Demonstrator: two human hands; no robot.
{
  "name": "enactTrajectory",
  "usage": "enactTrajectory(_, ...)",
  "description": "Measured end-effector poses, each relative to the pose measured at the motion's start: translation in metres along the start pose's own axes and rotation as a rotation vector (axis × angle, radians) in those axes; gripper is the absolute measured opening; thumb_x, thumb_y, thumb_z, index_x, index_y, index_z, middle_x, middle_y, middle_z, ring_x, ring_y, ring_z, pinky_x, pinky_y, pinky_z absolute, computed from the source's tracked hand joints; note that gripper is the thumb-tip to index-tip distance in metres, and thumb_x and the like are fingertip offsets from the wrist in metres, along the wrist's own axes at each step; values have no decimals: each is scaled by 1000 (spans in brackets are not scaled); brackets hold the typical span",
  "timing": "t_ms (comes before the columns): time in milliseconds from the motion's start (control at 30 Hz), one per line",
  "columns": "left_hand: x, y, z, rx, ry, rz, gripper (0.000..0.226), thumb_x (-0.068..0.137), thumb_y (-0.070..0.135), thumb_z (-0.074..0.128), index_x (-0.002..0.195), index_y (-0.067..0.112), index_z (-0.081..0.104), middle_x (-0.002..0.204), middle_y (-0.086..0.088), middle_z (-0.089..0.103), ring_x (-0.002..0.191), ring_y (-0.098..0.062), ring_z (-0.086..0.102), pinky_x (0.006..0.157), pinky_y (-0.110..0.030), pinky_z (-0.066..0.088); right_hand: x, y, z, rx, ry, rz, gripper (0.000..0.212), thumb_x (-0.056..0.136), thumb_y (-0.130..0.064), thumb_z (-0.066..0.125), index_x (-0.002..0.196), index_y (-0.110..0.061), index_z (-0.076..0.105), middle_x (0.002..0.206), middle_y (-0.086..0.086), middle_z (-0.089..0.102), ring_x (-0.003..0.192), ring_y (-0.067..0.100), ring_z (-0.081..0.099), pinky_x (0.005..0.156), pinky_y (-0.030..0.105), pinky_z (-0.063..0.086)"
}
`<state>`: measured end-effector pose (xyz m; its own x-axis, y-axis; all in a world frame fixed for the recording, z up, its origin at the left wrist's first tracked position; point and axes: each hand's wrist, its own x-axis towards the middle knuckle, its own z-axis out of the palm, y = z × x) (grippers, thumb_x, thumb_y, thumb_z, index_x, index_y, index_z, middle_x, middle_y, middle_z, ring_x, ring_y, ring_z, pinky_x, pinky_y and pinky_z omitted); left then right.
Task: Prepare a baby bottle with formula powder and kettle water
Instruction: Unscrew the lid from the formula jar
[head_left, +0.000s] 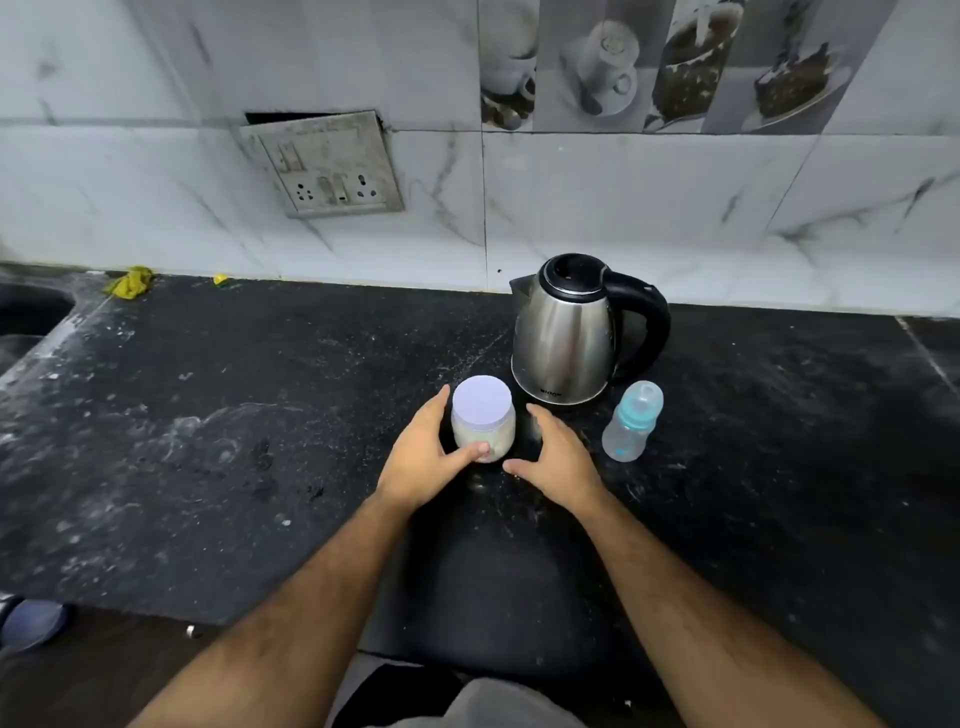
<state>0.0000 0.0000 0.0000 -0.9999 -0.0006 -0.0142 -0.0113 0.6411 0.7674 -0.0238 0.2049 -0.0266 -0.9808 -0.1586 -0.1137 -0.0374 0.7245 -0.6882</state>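
A: L hand?
B: Curled round the formula jar, thumb across its front; lid on.
A: R hand?
B: Fingers relaxed, spread, holding nothing, just right of jar.
A: Rest?
B: Kettle just beyond R fingertips; baby bottle right of them, on counter.

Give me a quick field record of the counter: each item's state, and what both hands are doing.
jar: upright, lid on, pale powder inside
left hand: grips the jar, thumb across its front
right hand: open, just right of the jar, not touching it
kettle: upright behind the jar, lid closed, handle to the right
bottle: capped, looks empty, right of the jar, in front of the kettle
counter: dark stone, dusty with pale marks
progress: nothing opened or poured yet
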Motion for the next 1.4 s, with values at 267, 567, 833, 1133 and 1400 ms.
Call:
enactTrajectory(267, 30, 12, -9, 11, -106, 17, 97, 72, 39, 86, 151, 17, 35, 153, 0, 43, 139, -16, 41, 114, -31, 35, 17, -10, 10, 151, -65, -6, 98, 60, -31, 91, 144, -23, 41, 138, -2, 58, 126, 17, 52, 95, 28, 40)
enactTrajectory(567, 56, 9, -16, -109, -170, 4, 90, 65, 33, 91, 144, 20, 48, 143, 5, 53, 128, -9, 49, 109, -27, 40, 18, -16, 13, 341, -74, 54, 89, 61, -31, 91, 138, -25, 47, 120, -16, 59, 112, 7, 58, 83, 16, 44)
enactTrajectory(833, 69, 23, -26, -395, -240, -103, 74, 73, 26, 87, 138, 19, 52, 128, 4, 62, 112, -9, 62, 87, -17, 53, 10, -27, 9, 592, -113, 42, 103, 57, -15, 92, 144, -21, 36, 133, -3, 57, 119, 10, 59, 93, 32, 55)
enactTrajectory(1133, 72, 32, -31, -718, -376, -184, 81, 67, 25, 80, 140, 12, 49, 124, -7, 66, 107, -18, 67, 88, -32, 54, 2, -40, -1, 669, -123, 43, 87, 65, -9, 87, 139, -19, 42, 126, -1, 63, 114, 12, 63, 94, 32, 55)
enactTrajectory(1400, 65, 40, -22, -687, -257, -156, 76, 51, 41, 87, 120, 20, 61, 110, -5, 70, 95, -16, 70, 78, -30, 56, -6, -47, 13, 642, -33, 61, 84, 66, -17, 86, 136, -23, 42, 124, -5, 63, 111, 8, 63, 91, 28, 55)
